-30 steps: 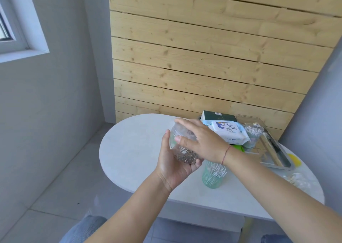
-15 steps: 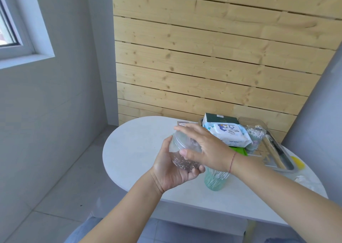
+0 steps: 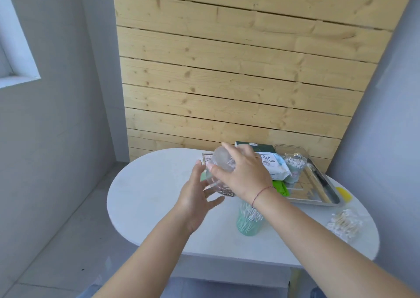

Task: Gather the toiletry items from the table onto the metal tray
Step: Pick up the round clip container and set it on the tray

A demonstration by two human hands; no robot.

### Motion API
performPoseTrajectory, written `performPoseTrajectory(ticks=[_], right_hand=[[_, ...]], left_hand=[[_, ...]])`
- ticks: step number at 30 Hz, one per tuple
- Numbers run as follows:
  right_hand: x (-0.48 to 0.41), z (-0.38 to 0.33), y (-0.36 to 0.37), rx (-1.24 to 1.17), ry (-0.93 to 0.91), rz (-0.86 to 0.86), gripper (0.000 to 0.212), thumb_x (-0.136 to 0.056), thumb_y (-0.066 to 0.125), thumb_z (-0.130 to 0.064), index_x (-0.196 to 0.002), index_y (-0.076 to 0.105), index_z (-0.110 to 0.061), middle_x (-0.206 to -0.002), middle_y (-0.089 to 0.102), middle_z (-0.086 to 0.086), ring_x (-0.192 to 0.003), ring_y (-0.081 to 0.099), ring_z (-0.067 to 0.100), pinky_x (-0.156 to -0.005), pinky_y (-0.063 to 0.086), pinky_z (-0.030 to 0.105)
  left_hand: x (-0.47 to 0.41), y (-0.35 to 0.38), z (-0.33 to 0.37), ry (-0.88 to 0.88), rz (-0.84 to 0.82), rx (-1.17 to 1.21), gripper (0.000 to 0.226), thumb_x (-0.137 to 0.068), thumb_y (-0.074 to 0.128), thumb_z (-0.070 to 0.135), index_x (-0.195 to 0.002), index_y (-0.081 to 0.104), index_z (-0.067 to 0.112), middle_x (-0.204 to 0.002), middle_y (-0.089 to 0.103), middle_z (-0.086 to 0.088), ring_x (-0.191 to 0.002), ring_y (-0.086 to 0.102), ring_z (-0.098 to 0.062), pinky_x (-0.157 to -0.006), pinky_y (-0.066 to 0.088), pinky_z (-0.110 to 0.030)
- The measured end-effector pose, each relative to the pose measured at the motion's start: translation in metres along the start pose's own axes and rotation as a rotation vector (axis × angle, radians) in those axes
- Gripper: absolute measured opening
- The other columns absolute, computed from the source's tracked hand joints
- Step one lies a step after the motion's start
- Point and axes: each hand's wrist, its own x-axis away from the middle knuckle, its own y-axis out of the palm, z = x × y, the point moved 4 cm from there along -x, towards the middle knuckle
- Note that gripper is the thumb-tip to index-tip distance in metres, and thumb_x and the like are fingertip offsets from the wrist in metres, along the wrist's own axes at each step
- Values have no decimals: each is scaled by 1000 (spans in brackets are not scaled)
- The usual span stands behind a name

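My right hand (image 3: 244, 175) grips a clear plastic jar (image 3: 219, 164) with small metallic pieces at its bottom, holding it tilted above the white table (image 3: 150, 195). Just left of the jar, my left hand (image 3: 197, 200) is open with fingers spread, barely touching or just off it. The metal tray (image 3: 318, 201) sits at the back right and holds a white wipes pack (image 3: 273, 163), a dark green box (image 3: 261, 146), a cup of cotton swabs (image 3: 294, 166), a green item (image 3: 280, 187) and wooden-handled tools (image 3: 317, 184). A green-tinted jar of cotton swabs (image 3: 248, 221) stands under my right wrist.
A clear bag of cotton swabs (image 3: 344, 222) lies on the table at the right, near a yellow object (image 3: 343, 193) beside the tray. A framed card (image 3: 206, 158) lies behind the jar. A wooden plank wall backs the table; grey walls stand at both sides.
My left hand let go of the jar and opened. My right hand now carries the jar alone, shifted up and toward the tray. The camera moved closer and tilted.
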Motion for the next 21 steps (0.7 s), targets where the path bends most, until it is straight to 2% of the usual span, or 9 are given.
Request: performPoseTrajectory(ticks=[3, 5, 7, 8, 11, 13, 14, 18, 21], right_hand=[[-3, 20, -20, 57, 60, 19, 79, -74, 53, -70, -142, 28, -40, -143, 30, -6, -134, 28, 22, -101, 39, 38], [-5, 34, -34, 12, 96, -16, 84, -73, 56, -68, -144, 25, -37, -144, 28, -5, -135, 29, 23, -103, 36, 37], [-8, 49, -53, -111, 114, -53, 86, -77, 61, -57, -148, 22, -31, -147, 24, -2, -138, 27, 22, -105, 31, 34], [-10, 61, -65, -193, 139, -61, 85, -79, 63, -51, -149, 21, -27, -149, 23, -2, -139, 28, 21, -104, 30, 31], [-19, 107, -95, -414, 253, 83, 67, -75, 65, -43, -133, 45, -15, -135, 48, 7, -124, 49, 26, -99, 41, 36], [-20, 147, -111, -559, 311, 190, 39, -74, 62, -31, -109, 61, -13, -114, 66, 12, -106, 62, 33, -90, 49, 42], [-20, 161, -112, -620, 331, 195, 31, -79, 60, -22, -109, 63, -14, -111, 67, 12, -105, 63, 33, -90, 50, 43], [-19, 228, -113, -728, 448, 155, 42, -91, 52, -10, -131, 52, -22, -122, 60, 4, -111, 57, 23, -87, 48, 33], [-21, 275, -100, -782, 561, 137, 44, -93, 47, -6, -135, 49, -19, -121, 58, 6, -105, 54, 22, -71, 44, 25]], left_hand=[[2, 25, 18, 75, -38, -116, 35, -93, 43, 53, -94, 64, 26, -108, 62, -5, -100, 60, -28, -100, 49, -48], [-1, 53, 18, 43, -110, -236, 43, -89, 47, 58, -113, 63, 26, -111, 58, -1, -113, 57, -27, -105, 45, -44], [-9, 84, 11, -10, -182, -315, 64, -86, 50, 60, -140, 42, 28, -136, 49, 3, -134, 43, -23, -112, 36, -39], [-13, 103, 7, -21, -211, -344, 66, -88, 51, 56, -145, 34, 27, -142, 43, 7, -135, 40, -18, -111, 34, -36], [-31, 145, -2, -51, -206, -298, 43, -95, 50, 34, -136, 40, 23, -107, 53, 14, -94, 51, -3, -88, 43, -27], [-43, 178, -16, -90, -192, -283, 41, -97, 48, 28, -137, 39, 23, -95, 53, 11, -82, 50, -5, -71, 45, -24], [-51, 186, -24, -102, -172, -298, 41, -97, 47, 27, -137, 39, 22, -96, 54, 8, -81, 52, -7, -70, 46, -26], [-79, 224, -73, -205, -129, -366, 45, -94, 42, 28, -139, 38, 23, -129, 56, -7, -113, 57, -28, -94, 46, -40], [-98, 240, -106, -258, -114, -428, 42, -96, 38, 25, -137, 42, 17, -128, 56, -8, -115, 56, -27, -95, 45, -38]])
